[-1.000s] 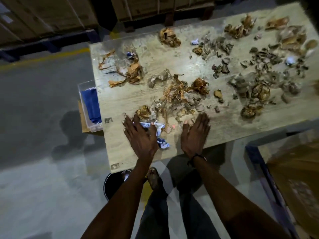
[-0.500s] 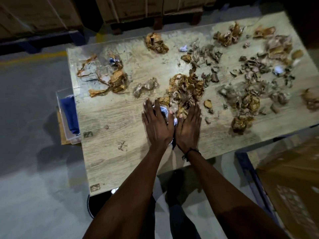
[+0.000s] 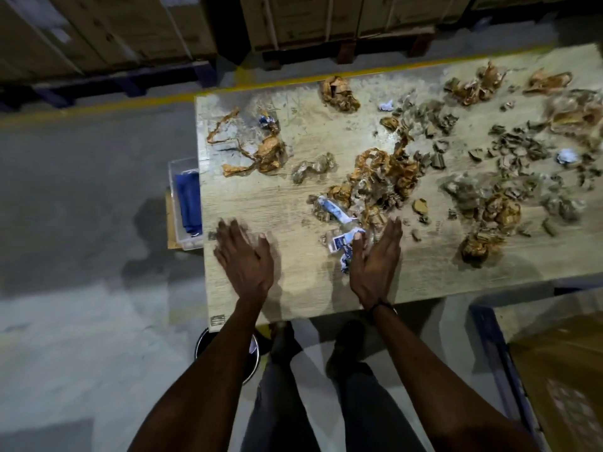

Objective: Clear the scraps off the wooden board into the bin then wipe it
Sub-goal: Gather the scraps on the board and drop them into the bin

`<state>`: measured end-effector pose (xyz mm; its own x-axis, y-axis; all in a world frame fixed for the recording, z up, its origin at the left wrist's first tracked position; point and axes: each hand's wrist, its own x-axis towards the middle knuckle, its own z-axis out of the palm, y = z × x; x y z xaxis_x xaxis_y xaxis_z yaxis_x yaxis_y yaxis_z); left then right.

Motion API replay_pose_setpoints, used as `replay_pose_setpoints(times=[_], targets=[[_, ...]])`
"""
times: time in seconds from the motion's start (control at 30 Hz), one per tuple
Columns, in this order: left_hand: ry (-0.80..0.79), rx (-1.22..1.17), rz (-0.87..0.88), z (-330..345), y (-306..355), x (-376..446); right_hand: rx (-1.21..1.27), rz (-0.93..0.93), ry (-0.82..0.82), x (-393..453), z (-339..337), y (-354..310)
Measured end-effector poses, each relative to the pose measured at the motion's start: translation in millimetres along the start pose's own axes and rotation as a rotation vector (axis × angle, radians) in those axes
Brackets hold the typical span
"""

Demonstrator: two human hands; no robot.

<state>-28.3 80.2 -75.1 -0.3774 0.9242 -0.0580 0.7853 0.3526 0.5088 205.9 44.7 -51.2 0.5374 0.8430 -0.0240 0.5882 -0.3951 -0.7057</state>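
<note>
A black bin [image 3: 254, 357] stands on the floor at 6 o'clock, partly under the near edge of the wooden board [image 3: 293, 203]. The left hand [image 3: 244, 256] lies flat, fingers spread, on bare wood at 8 o'clock. The right hand [image 3: 375, 259], fingers straight and together, stands edge-on against blue-and-white paper scraps [image 3: 339, 243]. Brown crumpled scraps [image 3: 385, 177] litter the pale, worn board toward 1 and 2 o'clock. At 9 o'clock, a clear tub holds a blue cloth [image 3: 188, 197]. Beyond, grey floor, a yellow line [image 3: 98, 109], wooden crates [image 3: 310, 21].
</note>
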Motion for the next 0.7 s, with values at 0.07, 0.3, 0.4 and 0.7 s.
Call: replay_pose_setpoints(times=[0.07,0.3,0.4,0.7], targets=[[-0.017,0.032,-0.036,0,-13,5,-0.024,0.064,-0.027,-10,13,1],[-0.075,0.081,0.059,22,19,21,-0.118,0.181,0.096,-11,56,-17],[-0.125,0.089,0.241,35,41,23,-0.164,0.196,0.150,-4,67,-17],[-0.275,-0.103,0.589,76,105,34,-0.161,0.214,0.220,24,70,-25]])
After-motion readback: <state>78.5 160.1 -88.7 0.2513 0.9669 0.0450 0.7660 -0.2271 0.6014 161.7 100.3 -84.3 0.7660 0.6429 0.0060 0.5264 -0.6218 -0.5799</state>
